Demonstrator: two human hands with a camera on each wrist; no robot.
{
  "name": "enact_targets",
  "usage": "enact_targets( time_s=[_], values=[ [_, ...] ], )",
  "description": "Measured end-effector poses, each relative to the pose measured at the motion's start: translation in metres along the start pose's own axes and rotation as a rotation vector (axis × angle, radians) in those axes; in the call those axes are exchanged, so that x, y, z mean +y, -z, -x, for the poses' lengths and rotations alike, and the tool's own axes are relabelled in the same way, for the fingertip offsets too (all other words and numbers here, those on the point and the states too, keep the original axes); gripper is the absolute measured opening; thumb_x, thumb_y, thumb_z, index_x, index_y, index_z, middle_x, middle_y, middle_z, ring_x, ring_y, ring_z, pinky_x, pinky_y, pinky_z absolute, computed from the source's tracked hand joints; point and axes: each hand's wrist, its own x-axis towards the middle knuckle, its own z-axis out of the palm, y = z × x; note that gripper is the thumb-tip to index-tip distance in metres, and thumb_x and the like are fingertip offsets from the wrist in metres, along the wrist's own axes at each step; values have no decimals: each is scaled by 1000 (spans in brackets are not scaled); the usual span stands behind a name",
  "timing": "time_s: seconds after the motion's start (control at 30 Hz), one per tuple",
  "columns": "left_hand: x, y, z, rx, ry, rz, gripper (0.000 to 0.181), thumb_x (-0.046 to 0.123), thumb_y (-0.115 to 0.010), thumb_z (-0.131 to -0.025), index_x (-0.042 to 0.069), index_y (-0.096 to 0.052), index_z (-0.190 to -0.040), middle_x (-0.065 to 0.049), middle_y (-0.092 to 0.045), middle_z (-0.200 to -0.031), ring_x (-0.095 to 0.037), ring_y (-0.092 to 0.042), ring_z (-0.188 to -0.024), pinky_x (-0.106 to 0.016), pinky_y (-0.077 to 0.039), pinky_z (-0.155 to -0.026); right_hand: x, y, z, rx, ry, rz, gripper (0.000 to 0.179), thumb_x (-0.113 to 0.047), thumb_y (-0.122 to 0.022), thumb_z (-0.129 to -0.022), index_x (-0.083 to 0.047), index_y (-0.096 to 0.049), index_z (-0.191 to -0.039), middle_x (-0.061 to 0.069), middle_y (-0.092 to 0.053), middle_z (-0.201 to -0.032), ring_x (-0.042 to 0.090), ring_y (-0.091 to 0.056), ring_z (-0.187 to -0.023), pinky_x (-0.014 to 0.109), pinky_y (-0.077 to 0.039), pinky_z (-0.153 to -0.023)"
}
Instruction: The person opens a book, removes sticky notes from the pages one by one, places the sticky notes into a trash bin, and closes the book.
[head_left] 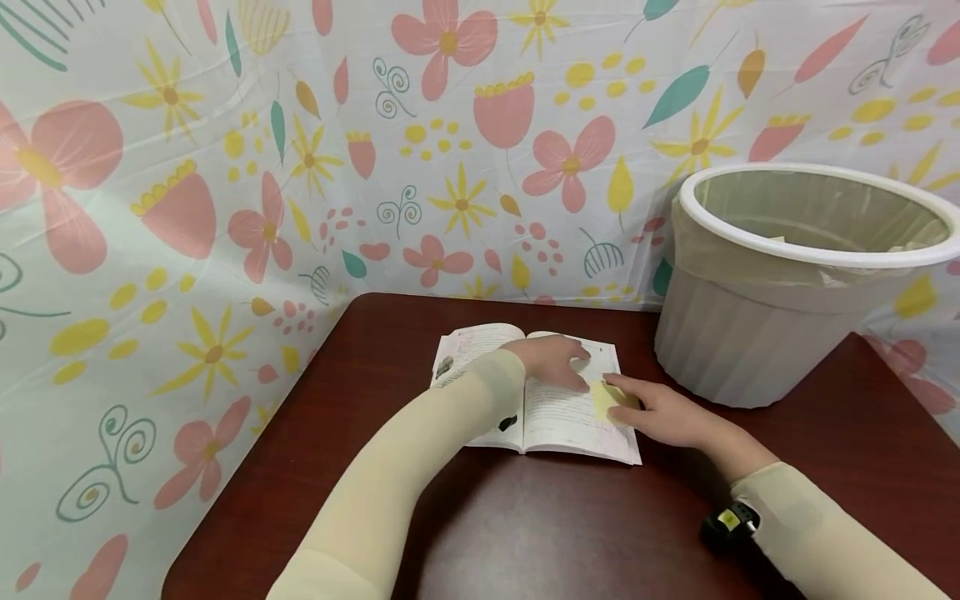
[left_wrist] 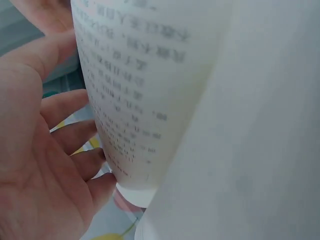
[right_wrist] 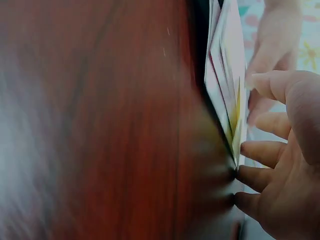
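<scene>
An open book (head_left: pixel 570 429) with printed pages lies on the dark red-brown table. A pale yellow sticky note (head_left: pixel 602 402) is at the right page's outer edge. My left hand (head_left: pixel 551 360) reaches across the right page with fingers spread. In the left wrist view its fingertips touch the edge of a curved printed page (left_wrist: pixel 135 85). My right hand (head_left: pixel 667 414) is beside the note, thumb and forefinger apart on either side of it. The right wrist view shows the right hand's fingertips (right_wrist: pixel 245 171) against the book's edge, where several page edges (right_wrist: pixel 222 80) fan apart.
A grey bin (head_left: pixel 750 342) with a white rim and a clear liner stands at the table's back right. The table (head_left: pixel 540 525) extends in front of the book. A flower-patterned curtain (head_left: pixel 300 125) hangs behind and to the left. A black device is strapped at my right wrist.
</scene>
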Motion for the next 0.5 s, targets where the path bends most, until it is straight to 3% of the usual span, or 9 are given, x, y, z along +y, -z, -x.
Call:
enact_targets(
  time_s=[0.17,0.33,0.5],
  values=[
    [5,-3,-9,-61,66,59,70,62,-68,-88,48,-44,-153,23,-37,-162,-3,-31,-154,-31,-30,-125,13,5,0,40,-31,33,58,-37,-60,-104,-4,-52,-151,20,-61,-145,39,-56,-135,57,-48,-105],
    [12,-3,-14,-130,117,39,69,61,-66,-88,55,-39,-152,26,-27,-166,-2,-25,-156,-34,-28,-126,17,10,0,64,-48,-5,53,-36,-59,-105,-5,-55,-148,16,-71,-132,40,-60,-130,58,-48,-103],
    [16,-1,-14,-170,146,18,71,59,-67,-89,57,-36,-153,27,-23,-168,-3,-22,-157,-35,-28,-126,18,13,-2,79,-71,15,47,-35,-60,-104,-8,-62,-142,8,-76,-116,31,-67,-115,44,-53,-91]
  ],
)
